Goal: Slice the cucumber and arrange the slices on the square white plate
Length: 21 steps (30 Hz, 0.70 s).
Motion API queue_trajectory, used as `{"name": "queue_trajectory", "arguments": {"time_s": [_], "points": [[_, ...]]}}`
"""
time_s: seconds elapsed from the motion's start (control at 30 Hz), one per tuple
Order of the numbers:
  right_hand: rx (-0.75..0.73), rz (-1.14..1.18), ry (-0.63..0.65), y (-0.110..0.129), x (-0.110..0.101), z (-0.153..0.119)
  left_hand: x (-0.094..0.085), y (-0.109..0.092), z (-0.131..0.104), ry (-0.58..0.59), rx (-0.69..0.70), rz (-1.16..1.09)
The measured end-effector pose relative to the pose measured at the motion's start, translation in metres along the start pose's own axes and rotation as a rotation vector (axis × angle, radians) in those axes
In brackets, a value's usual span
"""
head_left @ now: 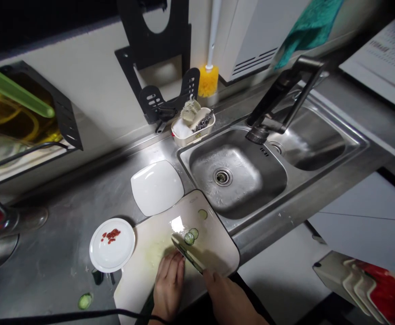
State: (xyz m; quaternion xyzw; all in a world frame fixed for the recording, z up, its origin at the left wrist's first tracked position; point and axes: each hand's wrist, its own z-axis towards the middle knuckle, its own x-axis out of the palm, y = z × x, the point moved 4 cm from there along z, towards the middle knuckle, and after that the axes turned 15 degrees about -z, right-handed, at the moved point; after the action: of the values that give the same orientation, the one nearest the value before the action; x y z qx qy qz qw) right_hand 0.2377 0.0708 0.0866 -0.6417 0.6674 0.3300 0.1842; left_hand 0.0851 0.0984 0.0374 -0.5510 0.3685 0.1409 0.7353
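On the pale cutting board (139,266), my left hand (169,280) has its fingers bent and pressed down, holding a cucumber (147,308) that is mostly hidden beneath it. My right hand (229,295) grips the handle of a knife (188,254), its blade angled right beside my left fingertips. Just past the blade lie two overlapping cucumber slices (191,236), and a single slice (202,214) rests farther off. A white square plate (157,187) touches the board's far edge. At the left, a round white plate (112,257) bears small red pieces (111,235).
Right of the board is a steel sink (241,176) with a dark faucet (278,99) over it. A tray of scrubbers (193,128) stands behind. Cucumber ends (85,301) lie on the counter at left. A black cable (65,317) crosses the near left.
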Motion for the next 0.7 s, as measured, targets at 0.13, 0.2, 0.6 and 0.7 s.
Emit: {"name": "queue_trajectory", "arguments": {"time_s": [0.13, 0.2, 0.6, 0.7], "points": [[-0.016, 0.027, -0.047, 0.001, 0.005, 0.005, 0.001, 0.000, 0.000, -0.006, -0.003, 0.002], [0.003, 0.011, -0.032, 0.002, 0.006, 0.009, 0.001, 0.001, 0.000, 0.002, 0.003, 0.002], [0.014, 0.025, 0.033, -0.007, 0.010, 0.020, 0.000, 0.000, 0.001, -0.025, -0.003, -0.035], [0.063, 0.068, 0.040, -0.016, 0.007, 0.012, 0.000, -0.001, 0.002, -0.029, 0.009, -0.068]]}}
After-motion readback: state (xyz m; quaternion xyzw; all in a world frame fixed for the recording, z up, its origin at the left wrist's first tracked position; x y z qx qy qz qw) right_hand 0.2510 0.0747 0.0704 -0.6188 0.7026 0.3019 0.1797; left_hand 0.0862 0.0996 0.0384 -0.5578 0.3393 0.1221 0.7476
